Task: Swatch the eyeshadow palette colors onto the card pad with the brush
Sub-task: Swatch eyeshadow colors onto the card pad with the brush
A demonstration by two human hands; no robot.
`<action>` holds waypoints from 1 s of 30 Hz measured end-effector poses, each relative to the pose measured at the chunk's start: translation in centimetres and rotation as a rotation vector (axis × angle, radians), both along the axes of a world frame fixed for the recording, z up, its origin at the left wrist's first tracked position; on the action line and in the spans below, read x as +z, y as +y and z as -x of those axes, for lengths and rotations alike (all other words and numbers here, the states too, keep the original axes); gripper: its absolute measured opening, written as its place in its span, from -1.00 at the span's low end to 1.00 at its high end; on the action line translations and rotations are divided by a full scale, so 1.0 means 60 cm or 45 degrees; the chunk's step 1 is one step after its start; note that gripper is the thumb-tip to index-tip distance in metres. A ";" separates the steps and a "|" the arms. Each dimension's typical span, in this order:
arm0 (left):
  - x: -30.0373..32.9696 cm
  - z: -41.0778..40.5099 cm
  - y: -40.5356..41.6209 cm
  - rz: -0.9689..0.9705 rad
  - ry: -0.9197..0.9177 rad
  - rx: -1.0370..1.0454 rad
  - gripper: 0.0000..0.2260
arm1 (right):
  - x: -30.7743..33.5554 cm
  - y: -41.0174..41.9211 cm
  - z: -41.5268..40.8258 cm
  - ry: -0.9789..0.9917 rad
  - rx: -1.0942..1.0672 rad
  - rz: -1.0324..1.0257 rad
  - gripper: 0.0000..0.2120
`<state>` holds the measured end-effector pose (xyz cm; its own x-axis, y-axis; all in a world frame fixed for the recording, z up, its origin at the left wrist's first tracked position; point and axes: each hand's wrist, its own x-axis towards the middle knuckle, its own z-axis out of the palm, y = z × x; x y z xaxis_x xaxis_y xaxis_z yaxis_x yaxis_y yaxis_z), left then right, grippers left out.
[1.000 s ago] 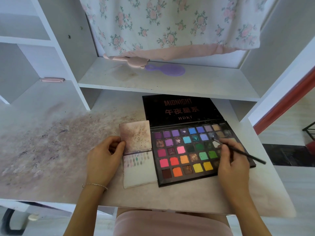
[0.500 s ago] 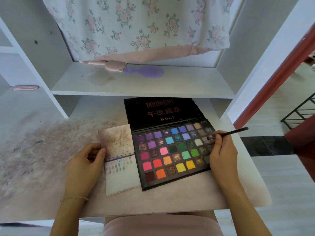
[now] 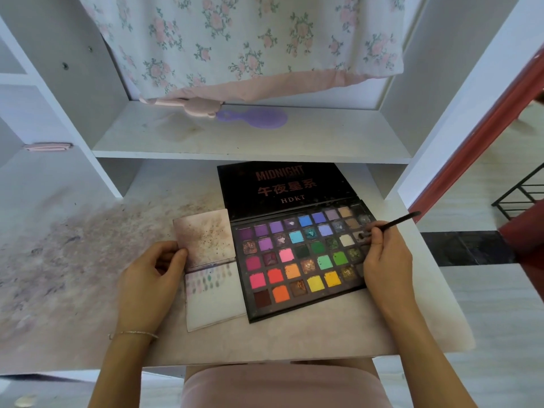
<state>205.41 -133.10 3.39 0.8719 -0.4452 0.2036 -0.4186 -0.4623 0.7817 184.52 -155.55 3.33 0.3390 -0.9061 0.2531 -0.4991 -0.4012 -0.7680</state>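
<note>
An open black eyeshadow palette [image 3: 297, 260] with several coloured pans lies on the desk, its lid flat behind it. To its left lies the card pad [image 3: 216, 298], its stained cover flipped up and rows of small swatches along the top of the white page. My left hand [image 3: 150, 278] holds the pad's left edge at the fold, thumb on the cover. My right hand [image 3: 385, 257] pinches a thin black brush [image 3: 394, 223], whose tip touches a pale brownish pan at the palette's right side.
The white desk [image 3: 294, 337] is stained with powder on its left part. A shelf [image 3: 250, 142] just above carries a purple hairbrush [image 3: 256, 117] and a pink one [image 3: 194, 106] under a floral cloth [image 3: 235, 39]. The desk's right edge drops to the floor.
The brush handle swung from pointing lower right to upper right, and its tip shifted to a pan nearer the palette's right edge. My head view shifted too. The left hand stayed on the pad.
</note>
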 end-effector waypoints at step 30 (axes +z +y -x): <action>0.000 0.002 -0.001 -0.021 -0.009 0.024 -0.94 | 0.026 0.195 -0.100 -0.215 0.740 -0.149 -0.86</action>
<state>205.32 -133.18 3.42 0.8787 -0.4322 0.2028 -0.4155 -0.4831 0.7707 190.50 -143.83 4.87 0.7495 -0.6104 0.2563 -0.0918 -0.4792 -0.8729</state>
